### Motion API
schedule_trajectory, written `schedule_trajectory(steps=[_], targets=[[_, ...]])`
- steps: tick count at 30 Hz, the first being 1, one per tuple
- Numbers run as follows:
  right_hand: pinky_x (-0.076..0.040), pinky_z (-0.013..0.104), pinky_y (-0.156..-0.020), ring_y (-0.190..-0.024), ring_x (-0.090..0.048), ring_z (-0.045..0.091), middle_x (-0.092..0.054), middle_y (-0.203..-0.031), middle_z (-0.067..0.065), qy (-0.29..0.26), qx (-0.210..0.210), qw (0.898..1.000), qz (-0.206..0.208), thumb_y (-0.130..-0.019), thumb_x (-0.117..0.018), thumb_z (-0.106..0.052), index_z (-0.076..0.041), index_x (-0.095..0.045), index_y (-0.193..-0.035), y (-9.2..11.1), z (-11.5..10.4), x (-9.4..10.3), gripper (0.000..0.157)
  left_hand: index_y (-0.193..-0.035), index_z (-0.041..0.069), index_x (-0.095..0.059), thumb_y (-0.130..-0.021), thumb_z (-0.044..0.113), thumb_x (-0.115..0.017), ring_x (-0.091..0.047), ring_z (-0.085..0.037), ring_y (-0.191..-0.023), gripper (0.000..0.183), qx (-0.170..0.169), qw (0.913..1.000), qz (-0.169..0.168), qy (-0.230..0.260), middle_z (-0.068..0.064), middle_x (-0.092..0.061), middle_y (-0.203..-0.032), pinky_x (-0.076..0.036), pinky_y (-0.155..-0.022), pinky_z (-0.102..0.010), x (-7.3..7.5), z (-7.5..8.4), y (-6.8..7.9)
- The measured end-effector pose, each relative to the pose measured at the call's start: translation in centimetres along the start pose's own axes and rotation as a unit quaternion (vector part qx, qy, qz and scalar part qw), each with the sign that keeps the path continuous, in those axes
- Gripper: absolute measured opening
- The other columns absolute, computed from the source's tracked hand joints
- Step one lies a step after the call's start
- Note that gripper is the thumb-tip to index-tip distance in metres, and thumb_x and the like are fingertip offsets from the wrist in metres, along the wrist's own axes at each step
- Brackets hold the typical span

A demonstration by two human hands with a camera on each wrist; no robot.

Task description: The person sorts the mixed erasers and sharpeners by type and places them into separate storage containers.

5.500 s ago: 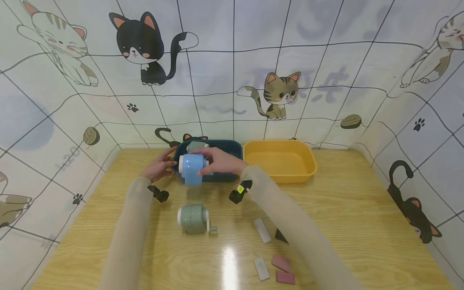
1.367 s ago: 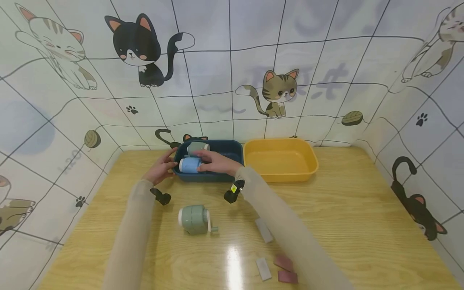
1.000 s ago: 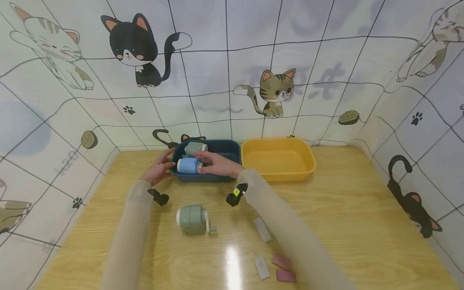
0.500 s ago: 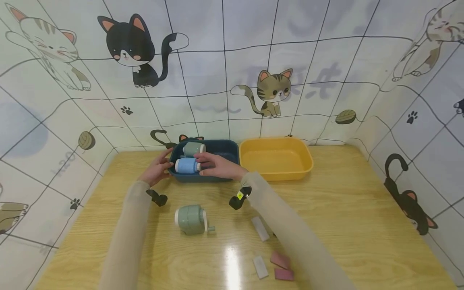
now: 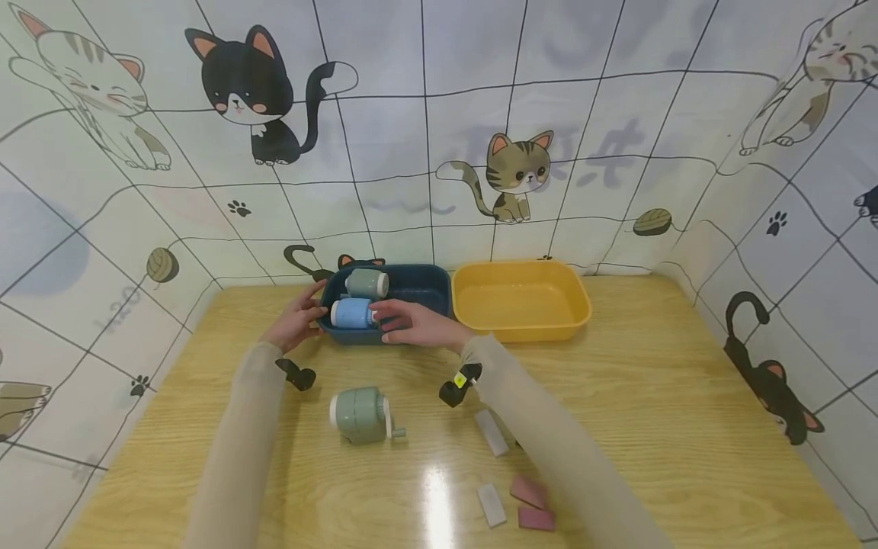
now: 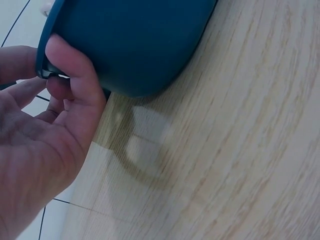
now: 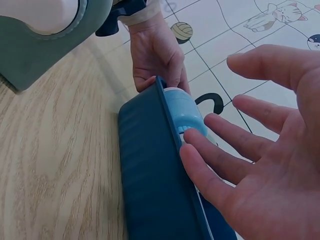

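Observation:
Inside the dark blue bin [image 5: 421, 286], a light blue pencil sharpener [image 5: 351, 313] lies at the front left, and a grey-green sharpener [image 5: 366, 284] lies behind it. My left hand [image 5: 293, 320] grips the bin's left end; in the left wrist view its thumb and fingers pinch the rim [image 6: 42, 55]. My right hand [image 5: 427, 326] hovers over the bin's front edge beside the blue sharpener. The right wrist view shows this hand [image 7: 270, 145] with spread fingers, holding nothing. Whether a fingertip touches the blue sharpener [image 7: 185, 112] I cannot tell.
A yellow bin [image 5: 521, 305] stands right beside the blue one. Nearer on the table sits another green sharpener [image 5: 361, 415] with a crank handle. White blocks [image 5: 491, 505] and pink blocks [image 5: 528, 492] lie near my right forearm, which partly covers a dark item.
The blue sharpener was lowered from above the bin's front edge into the bin. My right hand then released it and drew back slightly right. The left hand stayed at the bin.

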State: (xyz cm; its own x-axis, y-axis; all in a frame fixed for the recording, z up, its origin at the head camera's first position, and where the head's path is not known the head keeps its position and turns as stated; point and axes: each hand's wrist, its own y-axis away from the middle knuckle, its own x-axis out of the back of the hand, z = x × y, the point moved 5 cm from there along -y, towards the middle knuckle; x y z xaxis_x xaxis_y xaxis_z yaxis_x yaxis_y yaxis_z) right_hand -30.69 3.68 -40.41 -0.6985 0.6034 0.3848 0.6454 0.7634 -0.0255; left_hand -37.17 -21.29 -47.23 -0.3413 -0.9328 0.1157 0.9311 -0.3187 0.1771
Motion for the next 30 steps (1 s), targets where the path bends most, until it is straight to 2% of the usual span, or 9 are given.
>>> schedule_trajectory(steps=[12,20,30], targets=[[-0.046,0.031,-0.093,-0.125,-0.047,0.039,-0.04,-0.143,0.022,-0.021,-0.001,1.0,-0.008,-0.094,-0.06,-0.004,-0.002,-0.033,-0.148,0.7,0.2,-0.2,0.061,-0.156,0.017,-0.013,-0.102,0.004,-0.04,-0.051,-0.016,-0.084,0.062,-0.008,1.0,0.0,-0.004,-0.018,-0.038,-0.119,-0.047,-0.071,-0.033,-0.2,0.4,0.2],[-0.045,0.033,-0.094,-0.125,-0.045,0.041,-0.039,-0.144,0.024,-0.036,0.008,0.999,-0.015,-0.094,-0.059,-0.003,0.0,-0.033,-0.148,1.0,0.3,-0.3,0.06,-0.156,0.017,-0.013,-0.102,0.003,-0.041,-0.05,-0.018,-0.087,0.063,0.002,1.0,0.003,-0.002,-0.017,-0.037,-0.118,-0.047,-0.073,-0.035,-0.1,0.4,0.2],[-0.045,0.031,-0.094,-0.125,-0.045,0.042,-0.039,-0.144,0.023,-0.04,0.02,0.999,-0.024,-0.092,-0.061,-0.001,0.002,-0.032,-0.148,1.4,-0.1,-0.7,0.062,-0.156,0.011,-0.009,-0.1,-0.002,-0.039,-0.05,-0.018,-0.085,0.064,0.014,0.9998,-0.005,0.01,-0.021,-0.035,-0.119,-0.047,-0.075,-0.039,-0.7,1.8,1.1]])
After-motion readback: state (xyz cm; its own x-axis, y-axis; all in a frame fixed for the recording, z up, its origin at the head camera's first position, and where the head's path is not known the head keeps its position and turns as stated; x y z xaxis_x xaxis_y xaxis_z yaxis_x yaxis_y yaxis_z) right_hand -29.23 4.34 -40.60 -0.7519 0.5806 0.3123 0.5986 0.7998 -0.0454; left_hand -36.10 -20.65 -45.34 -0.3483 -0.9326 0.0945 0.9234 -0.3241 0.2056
